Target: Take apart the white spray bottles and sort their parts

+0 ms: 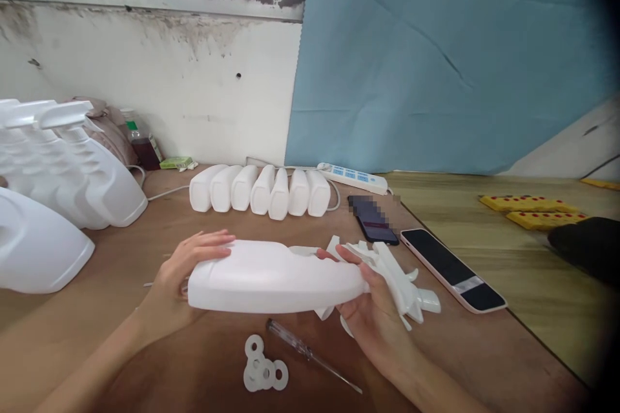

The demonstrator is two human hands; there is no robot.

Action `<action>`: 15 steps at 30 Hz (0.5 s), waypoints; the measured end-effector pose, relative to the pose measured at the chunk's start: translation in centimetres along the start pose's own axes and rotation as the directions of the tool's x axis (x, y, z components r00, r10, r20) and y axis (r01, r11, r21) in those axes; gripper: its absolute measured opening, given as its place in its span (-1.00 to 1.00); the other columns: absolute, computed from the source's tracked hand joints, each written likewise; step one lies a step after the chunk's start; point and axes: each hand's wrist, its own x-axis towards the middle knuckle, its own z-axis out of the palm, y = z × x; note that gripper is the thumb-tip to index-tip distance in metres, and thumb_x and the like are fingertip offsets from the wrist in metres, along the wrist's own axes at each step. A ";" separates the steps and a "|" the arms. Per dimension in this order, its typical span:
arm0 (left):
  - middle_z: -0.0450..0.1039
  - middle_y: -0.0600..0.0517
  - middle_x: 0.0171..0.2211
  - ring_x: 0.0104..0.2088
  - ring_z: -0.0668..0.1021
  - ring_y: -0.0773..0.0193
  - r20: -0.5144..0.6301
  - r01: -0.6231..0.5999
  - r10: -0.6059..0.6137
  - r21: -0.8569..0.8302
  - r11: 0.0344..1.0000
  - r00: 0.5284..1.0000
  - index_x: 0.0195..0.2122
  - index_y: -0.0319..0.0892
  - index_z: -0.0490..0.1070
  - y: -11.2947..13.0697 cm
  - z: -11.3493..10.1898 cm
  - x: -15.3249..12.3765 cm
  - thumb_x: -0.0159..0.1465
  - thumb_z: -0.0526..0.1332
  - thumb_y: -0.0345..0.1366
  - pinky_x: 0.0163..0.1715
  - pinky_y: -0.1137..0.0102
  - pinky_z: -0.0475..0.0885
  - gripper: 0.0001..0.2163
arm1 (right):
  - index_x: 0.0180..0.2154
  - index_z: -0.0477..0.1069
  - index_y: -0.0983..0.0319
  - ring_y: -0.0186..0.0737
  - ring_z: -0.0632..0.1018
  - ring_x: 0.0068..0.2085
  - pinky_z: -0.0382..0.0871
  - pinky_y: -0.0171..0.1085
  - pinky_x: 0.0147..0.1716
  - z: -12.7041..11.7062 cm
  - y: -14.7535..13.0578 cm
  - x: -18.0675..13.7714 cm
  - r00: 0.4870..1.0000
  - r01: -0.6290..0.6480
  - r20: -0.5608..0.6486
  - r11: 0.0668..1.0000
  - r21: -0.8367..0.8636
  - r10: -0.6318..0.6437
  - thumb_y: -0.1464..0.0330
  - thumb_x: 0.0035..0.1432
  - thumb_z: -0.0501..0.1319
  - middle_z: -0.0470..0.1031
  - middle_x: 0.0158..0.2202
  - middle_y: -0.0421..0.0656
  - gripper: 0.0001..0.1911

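A white plastic bottle point(271, 277) lies sideways between my two hands, above the brown table. My left hand point(191, 271) is wrapped round its base end at the left. Around the neck end at the right, my right hand point(372, 303) has its fingers closed. Behind and beside the right hand lie loose white spray trigger heads point(400, 277), partly hidden by that hand. Below the bottle, several white washers point(265, 371) lie in a small heap. A screwdriver point(310, 352) with a clear handle rests to their right.
Several white bottles point(261, 190) lie in a row at the back. Assembled spray bottles point(106, 174) stand at left, with another white bottle point(33, 245) nearer. Two phones point(372, 219) and a power strip point(352, 177) are at right. A dark-liquid bottle point(144, 147) stands by the wall.
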 end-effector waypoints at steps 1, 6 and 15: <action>0.41 -0.05 -0.08 -0.07 0.45 0.09 0.045 0.047 -0.047 -0.015 0.999 0.998 -0.14 -0.06 0.32 0.2 -0.5 0.1 0.00 0.29 -0.32 -0.01 0.19 0.28 -0.64 | -0.22 0.46 0.16 -0.11 0.46 -0.05 0.43 -0.18 -0.20 0.0 0.1 -0.2 1.000 0.015 -0.001 1.000 -0.012 -0.015 0.12 0.02 0.21 0.51 -0.12 -0.11 -0.68; 0.46 0.05 -0.39 -0.42 0.48 0.26 0.384 0.506 -0.401 -0.225 0.833 0.831 -0.29 -0.18 0.37 1.5 -2.6 0.4 -0.05 0.30 -0.22 -0.48 0.47 0.38 -0.71 | -0.30 0.49 0.13 -0.19 0.52 -0.22 0.44 -0.29 -0.33 -0.2 0.7 -1.2 0.991 0.113 0.080 0.991 -0.066 -0.108 0.17 0.00 0.24 0.54 -0.21 -0.17 -0.77; 0.47 0.04 -0.62 -0.48 0.51 0.13 -0.062 0.759 -0.900 -0.514 0.399 0.431 -0.22 -0.25 0.38 -1.2 -6.8 -1.5 -0.07 0.17 -0.06 -0.55 0.38 0.40 -0.56 | -0.34 0.42 0.12 -0.33 0.50 -0.48 0.43 -0.35 -0.55 -0.5 0.4 -1.5 0.808 0.561 0.325 0.810 -0.173 -0.491 0.21 0.11 0.15 0.54 -0.25 -0.19 -0.85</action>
